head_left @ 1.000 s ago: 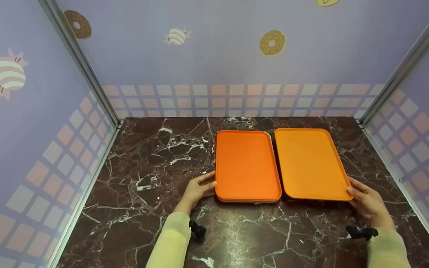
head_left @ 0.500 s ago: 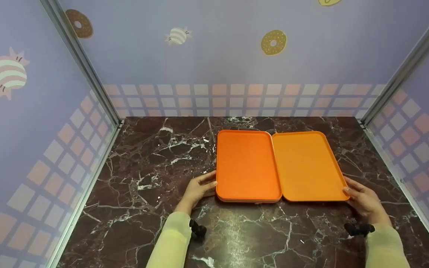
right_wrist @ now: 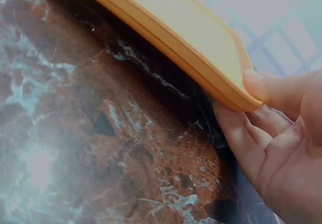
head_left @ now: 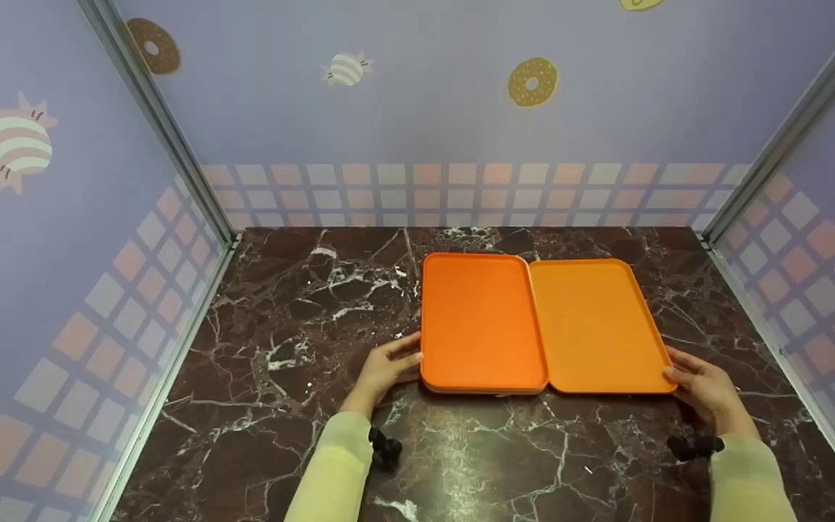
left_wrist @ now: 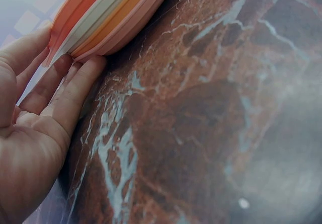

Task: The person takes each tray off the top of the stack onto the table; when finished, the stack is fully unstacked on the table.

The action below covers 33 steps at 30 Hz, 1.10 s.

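Observation:
In the head view an orange tray (head_left: 483,322) tops a stack of several trays, whose layered white, yellow-orange and pink edges (left_wrist: 115,25) show in the left wrist view. My left hand (head_left: 383,371) holds the stack's left side near the front corner, thumb by the top rim and fingers against the lower edges. Right beside the stack, a yellow-orange tray (head_left: 601,326) lies with its left edge along the stack's right side. My right hand (head_left: 704,384) pinches its front right corner, thumb on the rim and fingers underneath. A dark shadow shows under this tray in the right wrist view.
Dark marbled tabletop (head_left: 301,319) surrounds the trays. Purple walls (head_left: 432,109) with tile and sweet prints close off the back and both sides. Each wrist wears a black camera mount, such as the left mount (head_left: 386,448).
My right hand has moved left with the yellow-orange tray, closing the gap to the stack; its far edge now sits a little lower in view. My left hand stays in place.

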Each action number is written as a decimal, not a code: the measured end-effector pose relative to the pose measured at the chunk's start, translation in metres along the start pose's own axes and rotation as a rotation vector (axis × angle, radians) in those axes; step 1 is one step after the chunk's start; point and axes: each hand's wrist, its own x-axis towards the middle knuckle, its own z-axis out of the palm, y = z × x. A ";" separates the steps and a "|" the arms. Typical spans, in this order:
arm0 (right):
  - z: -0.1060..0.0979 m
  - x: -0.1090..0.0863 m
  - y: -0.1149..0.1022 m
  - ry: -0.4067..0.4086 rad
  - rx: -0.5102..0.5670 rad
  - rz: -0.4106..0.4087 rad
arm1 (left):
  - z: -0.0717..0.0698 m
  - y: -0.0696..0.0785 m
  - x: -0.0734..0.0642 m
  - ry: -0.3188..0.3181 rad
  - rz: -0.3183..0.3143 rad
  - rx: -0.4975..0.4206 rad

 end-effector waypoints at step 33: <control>0.020 0.005 -0.001 0.269 -0.707 -0.112 | 0.000 -0.001 0.000 -0.018 -0.033 -0.094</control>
